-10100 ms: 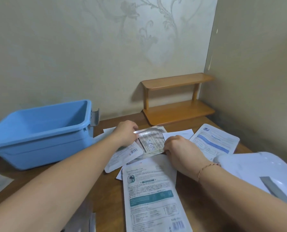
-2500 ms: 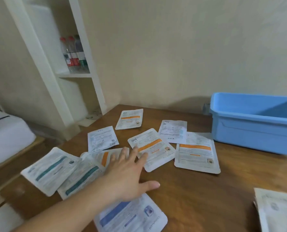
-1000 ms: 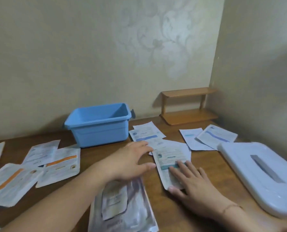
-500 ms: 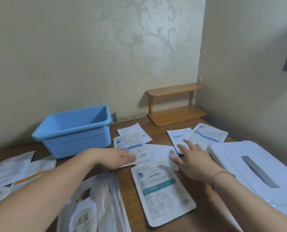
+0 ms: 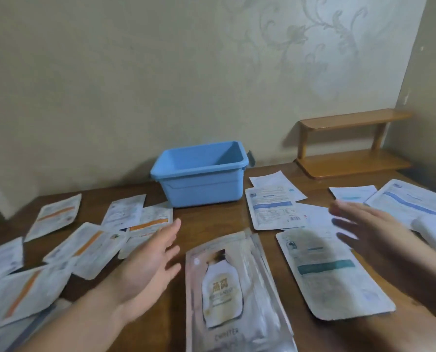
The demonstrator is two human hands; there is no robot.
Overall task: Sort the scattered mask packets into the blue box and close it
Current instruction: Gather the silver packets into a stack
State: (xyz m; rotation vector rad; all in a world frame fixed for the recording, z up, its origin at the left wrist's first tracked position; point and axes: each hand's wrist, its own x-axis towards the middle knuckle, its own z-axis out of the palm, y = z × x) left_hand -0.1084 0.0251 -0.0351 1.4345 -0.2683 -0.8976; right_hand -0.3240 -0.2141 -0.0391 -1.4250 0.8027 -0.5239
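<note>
- My left hand and right hand hover with fingers spread, grasping nothing.
- The silvery foil packet stack lies between them on the brown wooden surface.
- The open blue plastic box stands beyond my fingers.
- I should square the stack, then pinch both edges.

Dim, flat indoor light, soft shadows under the shelf, motion blur on right hand, wide-angle bending at edges.
</note>
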